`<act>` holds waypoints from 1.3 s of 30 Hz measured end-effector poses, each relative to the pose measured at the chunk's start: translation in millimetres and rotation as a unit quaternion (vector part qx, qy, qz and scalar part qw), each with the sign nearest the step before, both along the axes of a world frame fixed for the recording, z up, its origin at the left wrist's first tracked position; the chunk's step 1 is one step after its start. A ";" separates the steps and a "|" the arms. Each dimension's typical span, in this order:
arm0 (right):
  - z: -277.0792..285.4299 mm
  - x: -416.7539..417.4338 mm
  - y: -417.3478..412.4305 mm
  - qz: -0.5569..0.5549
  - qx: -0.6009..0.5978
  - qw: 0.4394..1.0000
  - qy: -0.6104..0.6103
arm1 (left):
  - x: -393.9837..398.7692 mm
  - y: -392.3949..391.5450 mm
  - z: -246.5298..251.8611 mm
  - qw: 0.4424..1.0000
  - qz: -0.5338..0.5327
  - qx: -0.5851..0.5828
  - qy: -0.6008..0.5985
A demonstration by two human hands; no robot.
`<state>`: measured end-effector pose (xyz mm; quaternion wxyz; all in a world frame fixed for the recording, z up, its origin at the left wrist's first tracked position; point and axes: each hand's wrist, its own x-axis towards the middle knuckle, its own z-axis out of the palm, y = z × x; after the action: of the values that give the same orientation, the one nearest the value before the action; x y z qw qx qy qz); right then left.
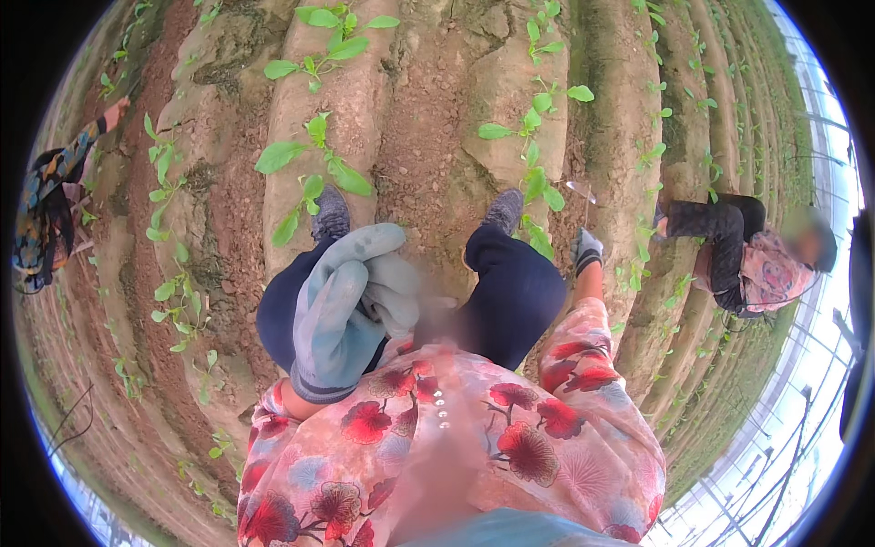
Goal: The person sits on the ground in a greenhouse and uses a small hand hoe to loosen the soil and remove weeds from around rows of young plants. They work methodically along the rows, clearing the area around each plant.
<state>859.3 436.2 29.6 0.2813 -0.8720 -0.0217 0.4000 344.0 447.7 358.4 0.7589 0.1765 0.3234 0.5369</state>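
My left hand (348, 301), in a pale blue-grey knit work glove, is raised close to the camera above my left knee. Its fingers are curled, and whether anything lies inside them is hidden. Out to the right of my right knee, my right hand (586, 247), also gloved, grips a thin-shafted hand tool with a shiny metal blade (581, 191). The blade is just above or on the soil of the furrow; which one is unclear. Left of it runs a row of leafy green seedlings (534, 181). Another seedling (318, 147) grows ahead of my left shoe (331, 212).
Raised soil beds (509, 89) with seedling rows run away from me, parted by crumbly furrows (417, 150). A person (745, 253) sits low among the rows at right. At far left, another person (51, 205) reaches forward. Greenhouse framing (772, 472) shows at the right rim.
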 end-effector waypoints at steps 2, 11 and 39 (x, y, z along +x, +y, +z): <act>-5.1 -8.4 -3.4 0.009 -0.016 1.000 -0.014 | 4.0 0.9 -2.3 1.000 -0.010 -0.005 0.007; -5.5 -23.9 36.0 0.054 -0.034 0.997 -0.042 | 26.8 5.5 -5.0 0.997 -0.003 -0.049 0.055; -56.3 63.7 300.1 -0.005 0.192 0.979 0.069 | 64.1 101.4 -67.8 0.909 0.023 -0.119 0.399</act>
<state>923.0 736.3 -26.7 0.4466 -0.7718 -0.0745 0.4464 408.1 549.1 290.6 0.5693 0.2767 0.6648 0.3968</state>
